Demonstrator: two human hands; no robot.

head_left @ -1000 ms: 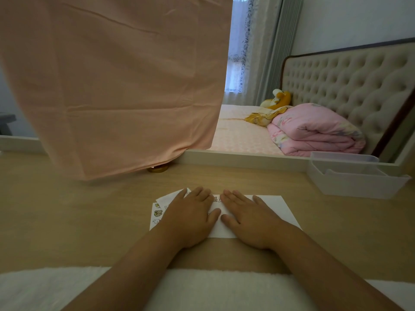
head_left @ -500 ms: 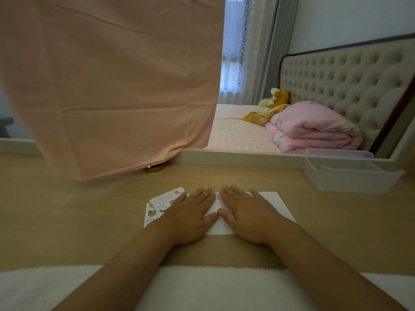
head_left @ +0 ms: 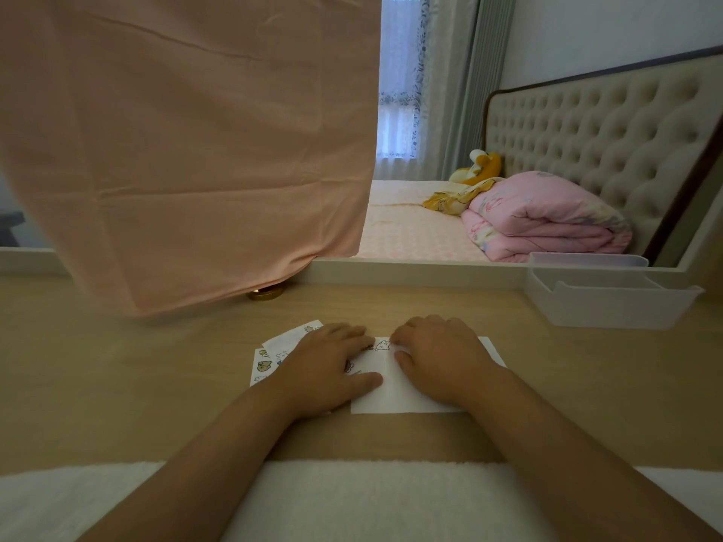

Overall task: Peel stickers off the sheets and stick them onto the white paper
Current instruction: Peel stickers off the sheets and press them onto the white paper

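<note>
white paper [head_left: 407, 397] lies flat on the wooden desk [head_left: 117, 385], with a small cartoon sticker [head_left: 382, 345] at its far edge and the sticker sheets [head_left: 266, 365] poking out just to its left. the left hand [head_left: 324, 369] rests palm down across the sheets and the paper's left edge, thumb stretched along the paper, and the right hand [head_left: 438, 361] rests palm down on the paper's right half; both sets of fingertips bend down beside the sticker, and whether either pinches anything cannot be told. a peach cloth [head_left: 187, 150] hangs over the desk's far left, and a white plastic tray [head_left: 610, 307] sits at far right.
</note>
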